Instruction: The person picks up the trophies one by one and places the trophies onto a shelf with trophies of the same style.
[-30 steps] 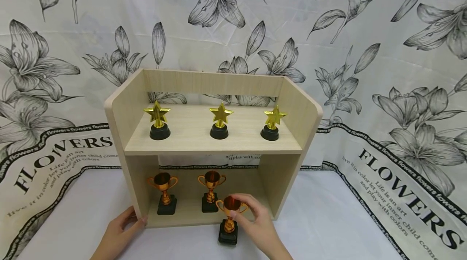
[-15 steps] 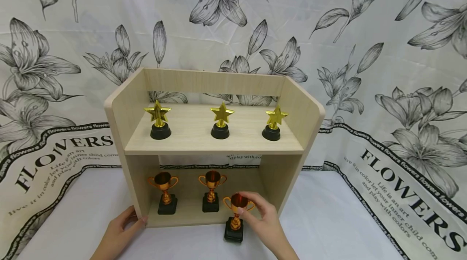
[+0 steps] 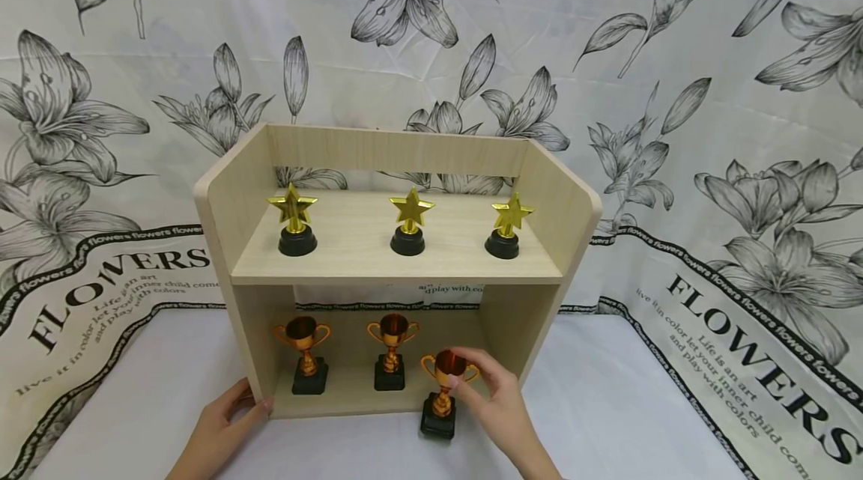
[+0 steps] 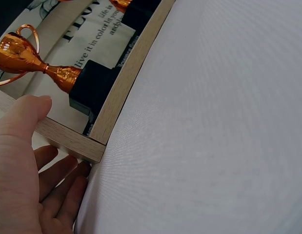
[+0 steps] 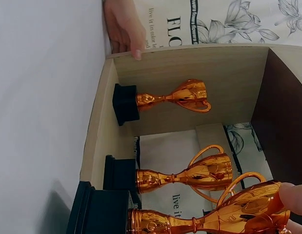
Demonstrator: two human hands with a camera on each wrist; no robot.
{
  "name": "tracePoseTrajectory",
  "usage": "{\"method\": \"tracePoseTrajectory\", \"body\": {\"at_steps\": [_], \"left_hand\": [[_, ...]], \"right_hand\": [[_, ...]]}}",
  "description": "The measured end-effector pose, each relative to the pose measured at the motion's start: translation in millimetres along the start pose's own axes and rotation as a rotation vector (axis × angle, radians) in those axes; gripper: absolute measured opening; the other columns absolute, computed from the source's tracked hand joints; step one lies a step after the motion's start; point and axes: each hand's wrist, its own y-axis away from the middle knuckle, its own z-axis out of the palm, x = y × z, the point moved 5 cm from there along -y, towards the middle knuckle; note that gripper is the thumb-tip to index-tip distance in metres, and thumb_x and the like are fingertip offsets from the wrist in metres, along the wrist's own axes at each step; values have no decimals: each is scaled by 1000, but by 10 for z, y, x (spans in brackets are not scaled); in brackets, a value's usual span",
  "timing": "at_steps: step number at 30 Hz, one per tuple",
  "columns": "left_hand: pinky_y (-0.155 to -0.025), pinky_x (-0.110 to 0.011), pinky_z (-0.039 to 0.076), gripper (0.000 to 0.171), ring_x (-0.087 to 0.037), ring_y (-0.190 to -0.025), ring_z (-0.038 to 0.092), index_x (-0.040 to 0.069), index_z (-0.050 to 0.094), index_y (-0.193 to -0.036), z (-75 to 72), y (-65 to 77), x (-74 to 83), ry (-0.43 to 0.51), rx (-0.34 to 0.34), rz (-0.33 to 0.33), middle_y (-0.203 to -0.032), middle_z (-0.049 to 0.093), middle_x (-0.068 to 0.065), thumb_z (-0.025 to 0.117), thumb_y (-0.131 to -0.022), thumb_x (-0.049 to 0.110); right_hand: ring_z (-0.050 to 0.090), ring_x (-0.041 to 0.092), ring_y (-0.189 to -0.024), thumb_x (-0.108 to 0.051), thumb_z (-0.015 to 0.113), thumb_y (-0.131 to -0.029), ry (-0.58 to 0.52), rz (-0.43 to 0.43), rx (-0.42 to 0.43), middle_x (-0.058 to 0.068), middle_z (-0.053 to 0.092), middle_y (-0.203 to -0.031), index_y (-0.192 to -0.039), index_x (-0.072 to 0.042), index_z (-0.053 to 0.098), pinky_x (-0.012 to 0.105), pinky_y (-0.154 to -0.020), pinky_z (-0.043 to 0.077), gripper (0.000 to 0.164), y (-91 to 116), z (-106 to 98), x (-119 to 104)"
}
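Observation:
My right hand (image 3: 500,406) pinches a bronze-coloured trophy cup (image 3: 442,399) by its bowl, thumb in front and fingers behind. The cup is upright, its black square base at the front edge of the lower compartment, toward the right. Down at the lower left corner, my left hand (image 3: 221,426) grips the side panel of a pale wooden shelf (image 3: 398,272), thumb on the inner side and fingers outside, as the left wrist view shows. Two matching cups stand inside the lower compartment: a left trophy cup (image 3: 306,360) and a middle trophy cup (image 3: 391,353).
On the upper board stand three gold star trophies: left star trophy (image 3: 294,222), middle star trophy (image 3: 410,222) and right star trophy (image 3: 507,225). A white cloth (image 3: 607,405) covers the table. Behind hangs a flower-printed curtain (image 3: 418,76).
My right hand has carried the trophy cup rightward and slightly up toward the shelf. My left hand keeps its hold on the side panel.

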Motion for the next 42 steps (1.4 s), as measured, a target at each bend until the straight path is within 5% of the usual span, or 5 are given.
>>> {"method": "tracePoseTrajectory", "body": {"at_steps": [18,42], "left_hand": [[-87,-33,45,62,-14,-106,56,9,43,-140,0,-29,-11,-18,-33,-66,-128,56,-11,61,-89,41],[-87,-36,45,57,-12,-102,57,11,47,-137,8,-18,-4,-34,-24,-59,-123,60,-7,61,-90,39]], "right_hand": [[54,20,-115,-14,70,-84,3,-12,74,3,62,-119,-117,-10,63,22,-100,36,34,-61,-154,54],[54,19,-115,-13,71,-83,3,25,129,5,62,-119,-116,-9,63,19,-99,36,35,-174,-282,181]]}}
